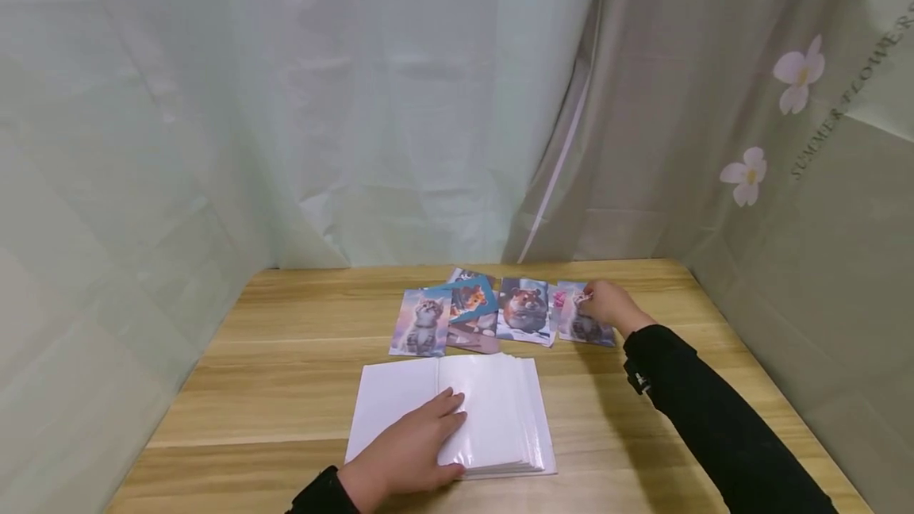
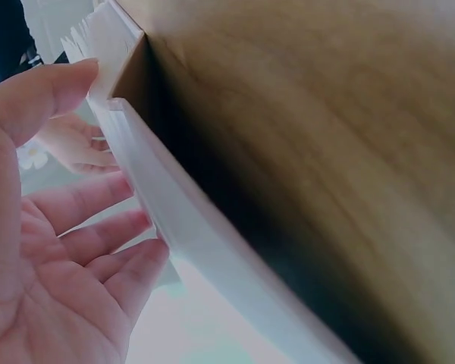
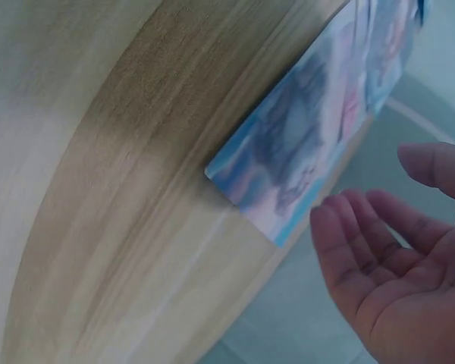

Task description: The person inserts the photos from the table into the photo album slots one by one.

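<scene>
A photo album point(image 1: 493, 395) with clear-sleeved white pages lies open on the table. My left hand point(image 1: 410, 450) rests on it near the fold, fingers extended over the page; in the left wrist view, the thumb and fingers of that hand point(image 2: 76, 250) lie along the album's edge point(image 2: 174, 205). Farther off to the right, my right hand point(image 1: 612, 306) is over a kitten picture card point(image 1: 587, 329) and covers its upper right part. The right wrist view has the hand point(image 3: 409, 280) beside this card point(image 3: 288, 144), fingers loosely bent and a gap between thumb and fingertips.
Left of the right hand lie several overlapping cards: another kitten card point(image 1: 421, 324), a blue-bordered animal card point(image 1: 473, 298) and a card with a round brown animal point(image 1: 524, 309). The wooden table point(image 1: 264, 371) meets hanging curtains point(image 1: 400, 117) at the back and sides.
</scene>
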A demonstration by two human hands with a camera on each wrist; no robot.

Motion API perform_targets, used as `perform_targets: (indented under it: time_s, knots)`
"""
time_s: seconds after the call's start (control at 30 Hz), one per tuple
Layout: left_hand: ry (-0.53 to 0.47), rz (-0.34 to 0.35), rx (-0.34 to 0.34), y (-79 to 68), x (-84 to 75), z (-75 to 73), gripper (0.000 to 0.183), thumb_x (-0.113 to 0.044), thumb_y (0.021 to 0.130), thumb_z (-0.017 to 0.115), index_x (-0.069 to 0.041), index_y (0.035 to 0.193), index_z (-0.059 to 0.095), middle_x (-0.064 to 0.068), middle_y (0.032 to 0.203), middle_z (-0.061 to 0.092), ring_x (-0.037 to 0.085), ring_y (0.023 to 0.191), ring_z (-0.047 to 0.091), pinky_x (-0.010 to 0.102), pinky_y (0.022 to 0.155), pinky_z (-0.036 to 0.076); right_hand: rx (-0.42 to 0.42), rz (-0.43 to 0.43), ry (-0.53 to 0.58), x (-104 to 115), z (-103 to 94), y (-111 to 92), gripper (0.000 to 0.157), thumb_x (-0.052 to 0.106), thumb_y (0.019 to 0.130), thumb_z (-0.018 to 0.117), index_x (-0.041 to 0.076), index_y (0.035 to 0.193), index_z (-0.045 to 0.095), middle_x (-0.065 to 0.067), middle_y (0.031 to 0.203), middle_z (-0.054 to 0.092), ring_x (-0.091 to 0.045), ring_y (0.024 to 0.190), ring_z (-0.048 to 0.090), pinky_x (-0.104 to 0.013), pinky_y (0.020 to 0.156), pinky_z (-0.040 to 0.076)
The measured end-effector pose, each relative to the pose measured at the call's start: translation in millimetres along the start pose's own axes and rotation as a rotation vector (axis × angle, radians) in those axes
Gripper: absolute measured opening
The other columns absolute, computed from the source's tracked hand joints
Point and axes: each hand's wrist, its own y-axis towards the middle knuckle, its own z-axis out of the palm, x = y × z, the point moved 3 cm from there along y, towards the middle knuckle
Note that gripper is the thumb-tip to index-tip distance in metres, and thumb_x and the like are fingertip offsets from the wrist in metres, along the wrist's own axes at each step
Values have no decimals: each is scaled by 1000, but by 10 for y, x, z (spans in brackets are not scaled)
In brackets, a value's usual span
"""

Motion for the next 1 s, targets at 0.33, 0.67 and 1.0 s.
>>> perform_targets:
  time_s: [0.33,0.67,1.0]
  knots:
    - [11,-7,9,15,0,13,67,-47,84,76,-3,133,64,14,148,51,32,139,44,37,109,43,-1,136,53,-198,45,49,28,21,95,62,-3,80,57,-11,76,54,-28,73,51,-45,77,46]
    - [13,-21,26,29,-24,-17,68,-48,83,77,-4,133,64,13,148,51,31,139,45,37,109,43,41,247,82,-203,72,34,36,26,95,64,0,71,58,-8,71,48,-27,71,50,-41,73,45]
    - [25,-37,58,66,-59,-34,70,-49,83,76,-4,135,63,13,148,50,30,139,44,36,109,42,12,274,100,-252,99,61,34,24,86,76,-9,84,66,-16,83,60,-28,77,56,-40,73,52]
